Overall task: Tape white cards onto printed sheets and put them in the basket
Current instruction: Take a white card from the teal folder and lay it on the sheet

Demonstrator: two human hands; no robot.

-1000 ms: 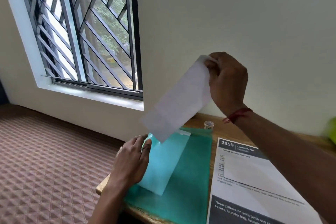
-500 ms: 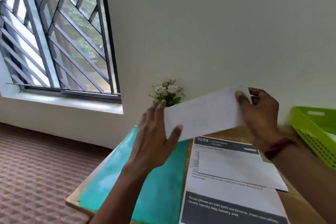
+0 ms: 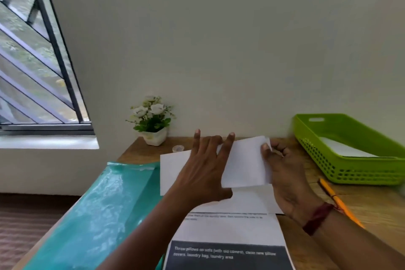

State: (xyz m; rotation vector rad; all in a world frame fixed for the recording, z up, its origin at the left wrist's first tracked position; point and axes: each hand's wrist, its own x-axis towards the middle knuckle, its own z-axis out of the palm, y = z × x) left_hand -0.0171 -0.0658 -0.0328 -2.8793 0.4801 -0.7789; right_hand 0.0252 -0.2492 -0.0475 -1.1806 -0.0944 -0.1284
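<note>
A white card (image 3: 245,163) is held low over the top of a printed sheet (image 3: 230,230) on the wooden table. My right hand (image 3: 282,173) pinches the card's right edge between thumb and fingers. My left hand (image 3: 203,169) lies across the card's left half with fingers spread and fairly straight. Another white card is fixed on the sheet below, partly hidden by my hands. The green basket (image 3: 317,144) stands at the right with a white sheet lying inside it.
A teal plastic folder (image 3: 103,208) covers the table's left side. A small tape roll (image 3: 178,148) and a white pot of flowers (image 3: 153,120) stand at the back by the wall. A yellow pencil (image 3: 337,199) lies right of the sheet. A window is on the left.
Both hands have brought the card down from chest height to just above the printed sheet. My left hand now lies over the card. The view has swung right, showing the whole basket.
</note>
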